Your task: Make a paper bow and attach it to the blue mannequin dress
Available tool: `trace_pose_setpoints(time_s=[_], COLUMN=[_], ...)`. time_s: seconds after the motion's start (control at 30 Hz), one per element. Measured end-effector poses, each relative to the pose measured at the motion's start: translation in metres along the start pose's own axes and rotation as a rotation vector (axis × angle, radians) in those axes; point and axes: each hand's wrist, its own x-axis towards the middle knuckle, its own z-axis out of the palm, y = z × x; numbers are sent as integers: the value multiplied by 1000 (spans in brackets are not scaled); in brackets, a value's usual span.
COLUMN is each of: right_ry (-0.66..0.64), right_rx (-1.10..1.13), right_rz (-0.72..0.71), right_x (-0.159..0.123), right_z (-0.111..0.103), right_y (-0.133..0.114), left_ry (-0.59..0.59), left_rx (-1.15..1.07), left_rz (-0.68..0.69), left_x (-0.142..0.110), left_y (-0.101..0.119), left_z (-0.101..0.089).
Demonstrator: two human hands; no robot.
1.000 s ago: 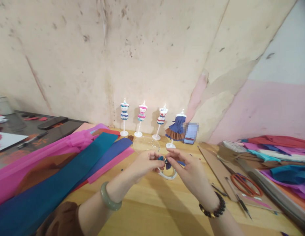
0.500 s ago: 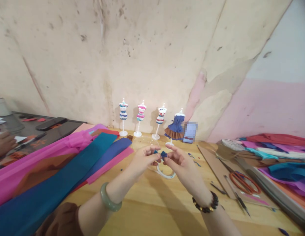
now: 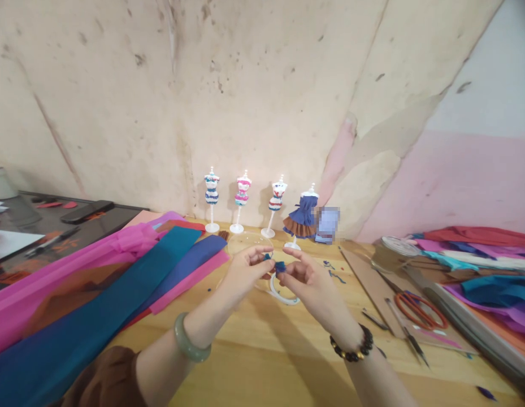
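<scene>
My left hand (image 3: 248, 270) and my right hand (image 3: 307, 278) meet over the middle of the table, fingertips pinched. Between them is a small crumpled piece of teal paper (image 3: 280, 267), which looks like crepe paper. Right thumb and fingers grip it; a bit of the same teal shows at the left fingertips. Just below lies a white ring (image 3: 284, 298), perhaps a roll of tape, partly behind my hands. Beyond stand several small white dress forms (image 3: 212, 183) with coloured bands. The rightmost wears a blue dress (image 3: 305, 212) with a brown ruffle.
Teal, blue and pink paper sheets (image 3: 105, 299) cover the left. Orange-handled scissors (image 3: 421, 310) and a craft knife (image 3: 408, 333) lie on cardboard at right, near a tray of folded paper (image 3: 495, 297). A phone (image 3: 328, 225) leans by the dress. Behind rises a stained wall (image 3: 262, 85).
Both hands stay nearly in place, with the fingers shifting slightly around the teal paper. At the far left, another person's hand has mostly moved out of view, and a white sheet shows there.
</scene>
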Motion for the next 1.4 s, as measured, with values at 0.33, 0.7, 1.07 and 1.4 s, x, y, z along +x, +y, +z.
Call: trace_pose_setpoints(time_s=[0.33,0.7,1.07,1.4], right_ry=[47,155,89,124], right_rx=[-9,-328,-557,-496], right_rz=[-112,-283,-397,-337], right_x=[5,-2,-1,1], right_z=[-12,11,-3,-10], right_y=[4,18,6,3], left_ry=[13,19,-55,-223], left_rx=[-41,65,176,447], left_rz=[3,28,-1,131], left_x=[3,-4,-1,0], left_y=[0,2,-3,-6], left_z=[-4,1,-3,-9])
